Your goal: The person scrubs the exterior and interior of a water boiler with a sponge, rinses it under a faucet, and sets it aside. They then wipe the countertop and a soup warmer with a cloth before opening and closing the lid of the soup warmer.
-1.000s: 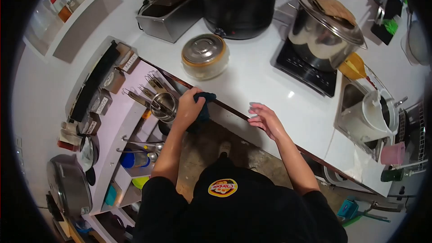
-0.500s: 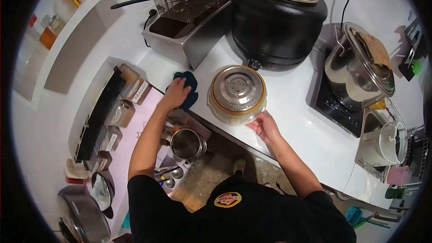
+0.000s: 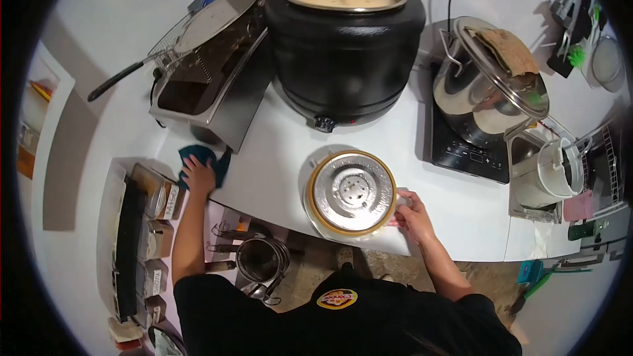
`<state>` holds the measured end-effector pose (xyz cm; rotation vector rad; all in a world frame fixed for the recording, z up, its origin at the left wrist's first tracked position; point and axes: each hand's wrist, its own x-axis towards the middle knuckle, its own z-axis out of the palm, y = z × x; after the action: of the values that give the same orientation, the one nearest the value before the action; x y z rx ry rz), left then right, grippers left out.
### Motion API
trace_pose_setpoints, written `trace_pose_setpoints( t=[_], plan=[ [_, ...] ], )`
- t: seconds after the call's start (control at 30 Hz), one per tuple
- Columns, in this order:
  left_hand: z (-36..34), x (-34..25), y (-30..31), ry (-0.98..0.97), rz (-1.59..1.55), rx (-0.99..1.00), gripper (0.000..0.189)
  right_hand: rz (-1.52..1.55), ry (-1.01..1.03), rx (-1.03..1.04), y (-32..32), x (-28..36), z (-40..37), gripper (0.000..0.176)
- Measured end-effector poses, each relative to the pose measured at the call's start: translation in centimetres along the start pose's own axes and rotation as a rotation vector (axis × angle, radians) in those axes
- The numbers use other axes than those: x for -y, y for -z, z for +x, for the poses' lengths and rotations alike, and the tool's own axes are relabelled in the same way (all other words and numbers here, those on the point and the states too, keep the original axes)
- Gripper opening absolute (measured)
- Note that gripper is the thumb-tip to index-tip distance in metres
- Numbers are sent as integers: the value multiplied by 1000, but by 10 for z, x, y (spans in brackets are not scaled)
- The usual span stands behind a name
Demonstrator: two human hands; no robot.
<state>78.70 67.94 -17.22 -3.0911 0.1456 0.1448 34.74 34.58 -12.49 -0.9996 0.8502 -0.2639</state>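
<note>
My left hand [image 3: 200,175] presses on a dark teal cloth [image 3: 219,170] at the left end of the white counter, beside the foot of the steel fryer [image 3: 241,115]. Its fingers are spread over the bunched fabric. With my right hand [image 3: 414,217] I grip the right side of a round, shiny metal lid [image 3: 354,191]. A tan ring runs around the lid, and a clear rim shows beneath it. The fingertips are partly hidden at that rim. Behind the lid stands a black soup kettle [image 3: 343,59], uncovered, with creamy liquid inside.
A lidded steel pot [image 3: 484,86] stands on an induction cooker [image 3: 468,158] to the right. Further right is a white bucket [image 3: 550,175]. Below the counter's left end hang several saucepans [image 3: 260,260], near labelled containers [image 3: 158,240]. A frying basket's handle [image 3: 115,81] juts out leftward.
The view has shifted right. Against the kettle, the lid has moved right and nearer to me with my right hand. My left hand and the cloth have slid slightly left along the fryer's foot.
</note>
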Motion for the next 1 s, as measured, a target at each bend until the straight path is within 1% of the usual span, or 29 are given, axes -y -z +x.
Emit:
trace_pose_setpoints(
  t=[0.07,0.1,0.17,0.2,0.27,0.3,0.4,0.43,0.5,0.57,0.63,0.7,0.8,0.87,0.93,0.97,1.0],
  plan=[
    [-39,-22,2,-99,29,148,80,-17,27,-61,21,0,-5,34],
    [-51,-25,-16,-224,115,209,82,-37,33,-94,32,-1,-8,32],
    [-90,-56,-2,-385,132,329,87,23,24,-124,40,4,-22,31],
    [-125,-82,30,-422,59,384,89,52,23,-137,43,6,-27,31],
    [-140,-106,41,-521,105,446,89,78,7,-112,47,1,-34,28],
    [-139,-114,45,-543,103,431,90,102,-14,-92,47,0,-38,28],
    [-111,-126,40,-687,7,248,91,184,-64,-10,41,-11,-44,26],
    [-105,-128,34,-737,-60,81,85,189,-64,4,38,-14,-45,26],
    [-100,-135,24,-756,-65,-67,70,185,-28,23,40,-21,-48,25],
    [-98,-128,20,-968,-162,-183,54,152,2,-17,46,-13,-63,24],
    [-116,-126,33,-1075,-284,-6,48,133,39,-107,68,-8,-83,22],
    [-133,-125,32,-1184,-294,32,50,125,66,-188,93,-15,-98,21],
    [-181,-142,40,-1128,-361,128,49,201,135,-331,128,-30,-122,21],
    [-193,-158,23,-1134,-506,143,47,198,170,-391,147,-31,-142,21],
    [-209,-178,19,-1119,-693,161,47,207,205,-430,163,-33,-162,21],
    [-217,-184,20,-1145,-681,142,48,236,209,-454,174,-38,-168,21],
    [-225,-191,19,-1097,-705,152,49,266,214,-475,186,-43,-175,21]
  ],
)
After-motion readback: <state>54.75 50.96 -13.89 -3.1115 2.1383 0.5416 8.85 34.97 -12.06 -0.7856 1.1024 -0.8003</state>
